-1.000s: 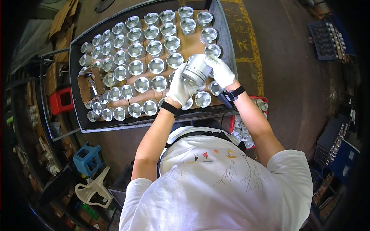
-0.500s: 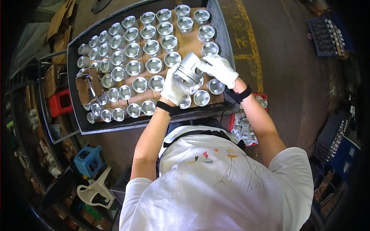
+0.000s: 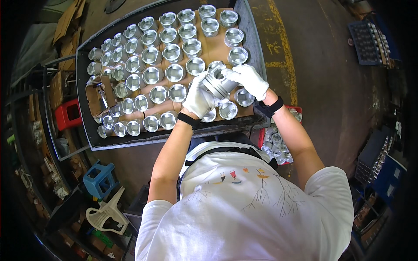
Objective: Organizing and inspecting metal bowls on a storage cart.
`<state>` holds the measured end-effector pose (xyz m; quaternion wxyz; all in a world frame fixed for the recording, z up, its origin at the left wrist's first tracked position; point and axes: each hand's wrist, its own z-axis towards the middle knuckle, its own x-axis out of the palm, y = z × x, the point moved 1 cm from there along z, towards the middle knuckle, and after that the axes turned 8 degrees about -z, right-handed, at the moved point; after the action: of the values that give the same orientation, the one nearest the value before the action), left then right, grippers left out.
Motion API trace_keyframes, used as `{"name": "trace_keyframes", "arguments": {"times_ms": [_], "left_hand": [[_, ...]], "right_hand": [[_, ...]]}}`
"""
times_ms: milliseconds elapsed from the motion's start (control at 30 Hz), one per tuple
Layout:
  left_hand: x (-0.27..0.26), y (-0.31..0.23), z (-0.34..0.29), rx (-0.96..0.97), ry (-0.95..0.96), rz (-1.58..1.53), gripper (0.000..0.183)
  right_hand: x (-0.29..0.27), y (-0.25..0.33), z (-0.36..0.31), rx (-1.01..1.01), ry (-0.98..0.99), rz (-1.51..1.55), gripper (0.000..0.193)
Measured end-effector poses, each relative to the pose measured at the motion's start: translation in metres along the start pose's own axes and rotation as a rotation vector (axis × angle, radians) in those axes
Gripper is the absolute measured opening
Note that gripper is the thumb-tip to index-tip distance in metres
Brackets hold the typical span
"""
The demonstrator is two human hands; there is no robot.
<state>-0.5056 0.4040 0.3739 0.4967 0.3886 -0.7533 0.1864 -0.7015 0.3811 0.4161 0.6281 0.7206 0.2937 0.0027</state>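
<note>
My left hand, in a white glove, grips a silvery metal piston from its left side. The piston is tilted, with its ring grooves low and a round pin hole high on its side. My right hand, also gloved in white, has its fingertips pinched together at that hole; whether they hold something small is hidden. Under both hands stand several rows of similar pistons on brown cardboard inside a dark-framed bin.
A small open cardboard box with tools lies at the bin's left end. Beneath my right forearm a red crate holds more metal parts. To the left are a red stool, a blue stool and a cream plastic chair.
The piston has turned in my left hand, so its pin hole now faces up toward my right fingertips. My right hand has shifted slightly, staying beside it.
</note>
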Motion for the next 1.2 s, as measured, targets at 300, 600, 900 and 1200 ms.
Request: {"name": "trace_keyframes", "arguments": {"times_ms": [300,600,900,1200], "left_hand": [[-0.015,0.005,0.004,0.036,-0.087,0.185,0.055],[0.002,0.007,-0.008,-0.040,-0.112,0.238,0.052],[-0.001,-0.002,-0.002,-0.059,-0.127,0.158,0.054],[-0.006,-0.013,-0.003,-0.113,-0.037,0.274,0.052]], "right_hand": [[0.005,-0.038,0.012,0.055,0.055,-0.025,0.036],[0.004,-0.035,0.018,0.194,-0.100,0.152,0.045],[-0.004,-0.080,0.000,0.330,0.093,0.118,0.036],[0.035,-0.092,-0.006,0.494,0.088,0.804,0.009]]}}
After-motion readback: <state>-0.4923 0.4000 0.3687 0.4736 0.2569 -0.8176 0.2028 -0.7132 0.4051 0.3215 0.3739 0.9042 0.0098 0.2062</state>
